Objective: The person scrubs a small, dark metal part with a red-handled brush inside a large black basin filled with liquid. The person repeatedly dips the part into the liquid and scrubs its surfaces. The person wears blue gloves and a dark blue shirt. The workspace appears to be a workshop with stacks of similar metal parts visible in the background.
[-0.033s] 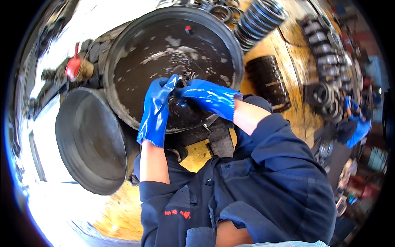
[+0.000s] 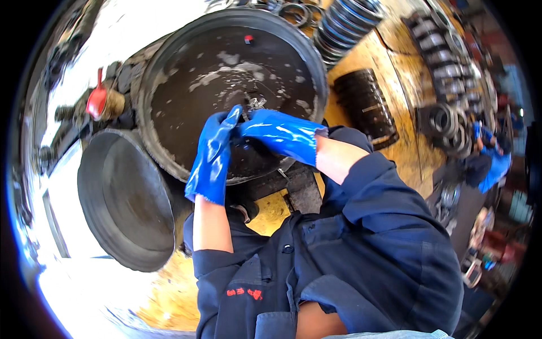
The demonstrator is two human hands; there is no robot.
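Underfoot, a yellow-brown floor (image 2: 420, 169), worn and dark-stained, with a dark seam (image 2: 403, 90) along the right side and a smaller yellow patch low in the centre. On the left, fierce white glare (image 2: 79, 288) — strong enough to wash out most detail, spreading across the lower left and fading there into glossy amber. At upper left, a dark, blurred strip of clutter (image 2: 68, 42) against the brightness. Off to the far right, a much dimmer workshop interior (image 2: 508, 73), with blurred red shapes (image 2: 494, 244), pale blue-green boxy shapes (image 2: 518, 207) and a co-worker in blue (image 2: 497, 169) — small, near the edge of view.
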